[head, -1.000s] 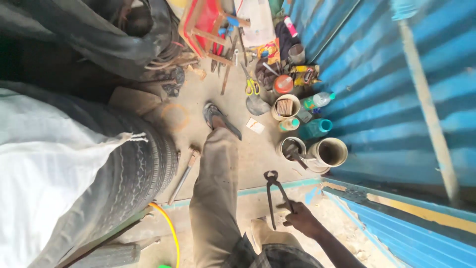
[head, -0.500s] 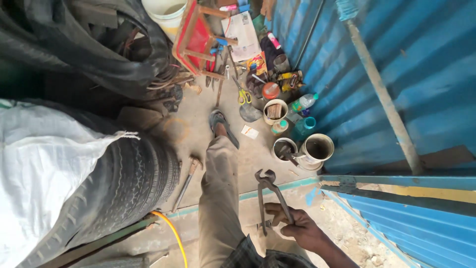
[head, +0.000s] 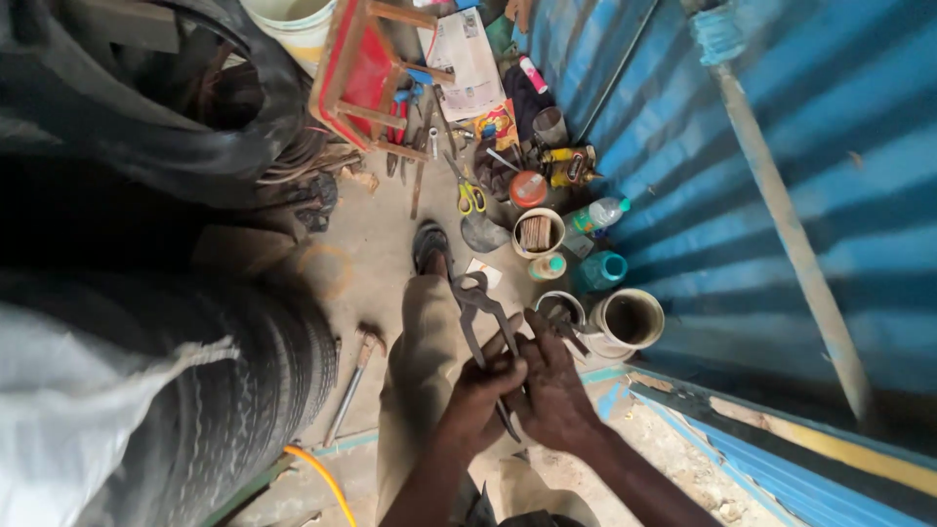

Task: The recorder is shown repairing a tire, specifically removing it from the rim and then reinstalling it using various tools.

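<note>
Both of my hands hold a pair of dark metal pincers (head: 476, 303) over my khaki trouser leg (head: 420, 371). My left hand (head: 483, 395) wraps around one handle. My right hand (head: 551, 381) grips the other handle, fingers spread along it. The pincers' rounded jaws point away from me, toward my sandalled foot (head: 430, 246) on the concrete floor.
A large tyre (head: 224, 390) with a white sack on it stands at left. A hammer (head: 353, 376) lies beside my leg. Tins and cups (head: 625, 320), yellow-handled scissors (head: 470, 198), bottles, and a red stool (head: 366, 68) crowd the floor along the blue corrugated wall (head: 781, 146).
My left hand has come into view and taken hold of the pincers, which only my right hand held before. The pincers moved up and closer over my leg.
</note>
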